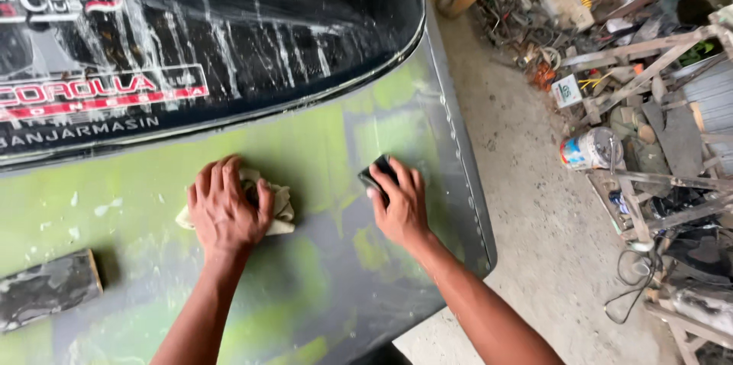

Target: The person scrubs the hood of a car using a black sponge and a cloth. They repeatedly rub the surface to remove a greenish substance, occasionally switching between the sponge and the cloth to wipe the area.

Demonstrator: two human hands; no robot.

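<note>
A grey car body panel point(321, 258) with patches of green filler lies below me, under a dark rear window point(229, 21). My left hand point(225, 208) presses a crumpled pale cloth point(281, 208) flat against the panel. My right hand point(397, 201) grips a small black sanding block point(376, 174) held on the panel a little to the right of the cloth. Water streaks run down the glass above both hands.
A dark wet block point(46, 289) rests on the panel at the left. The panel's right edge point(477, 205) drops to a concrete floor point(534, 197). Beyond it lie a tipped paint can point(588, 150), wooden frames point(649, 67), cables and scrap.
</note>
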